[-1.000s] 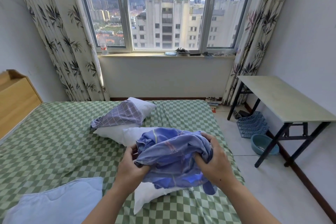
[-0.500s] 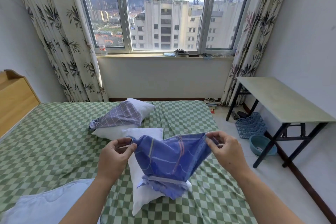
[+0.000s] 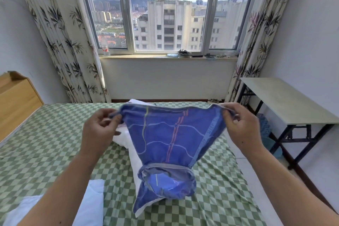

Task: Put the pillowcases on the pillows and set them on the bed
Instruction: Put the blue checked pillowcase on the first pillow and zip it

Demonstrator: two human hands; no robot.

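left hand (image 3: 100, 130) pinches blue striped cloth pillowcase (image 3: 170, 134), middle of frame | right hand (image 3: 240, 126) pinches its other corner | white soft pillow (image 3: 128, 145) underneath, on green checked bed (image 3: 45, 143)

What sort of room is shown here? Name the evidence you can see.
Most likely a bedroom in a high-rise flat: a bed with a checked sheet, a white pillow, and a curtained window overlooking tower blocks.

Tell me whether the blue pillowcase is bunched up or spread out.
Spread out. The left hand and right hand pinch the pillowcase's upper corners and pull its top edge taut; the lower part gathers over the white pillow.
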